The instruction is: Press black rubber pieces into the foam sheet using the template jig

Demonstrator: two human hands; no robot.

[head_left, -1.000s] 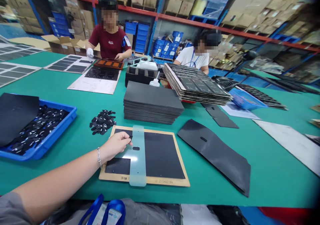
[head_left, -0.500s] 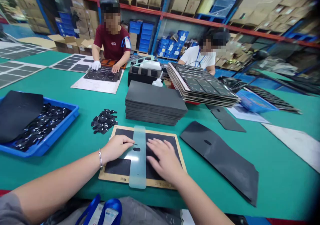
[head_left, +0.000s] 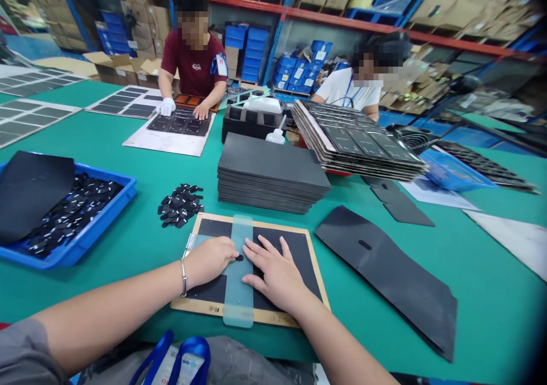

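A wooden-edged board (head_left: 182, 304) lies in front of me with a black sheet (head_left: 294, 240) on it. Across its middle runs a translucent greenish strip (head_left: 238, 311) with a small slot. My left hand (head_left: 212, 261) pinches a small black tab (head_left: 240, 257) at that slot; the fingers hide most of the tab. Flat and spread, my right hand (head_left: 276, 271) rests on the black sheet, its fingertips by the strip's right edge. Beyond the board's far left corner lies a pile of small black tabs (head_left: 180, 205).
At left, a blue tray (head_left: 102, 218) holds many more tabs under a black sheet. A stack of black sheets (head_left: 271, 171) stands behind the board. Bent slotted sheets (head_left: 393, 282) lie at right. Two co-workers (head_left: 194, 60) sit across the green table (head_left: 141, 294).
My left hand has moved slightly right and down, bringing the small tab to the strip's slot. My right hand has shifted a little left relative to the board, staying flat.
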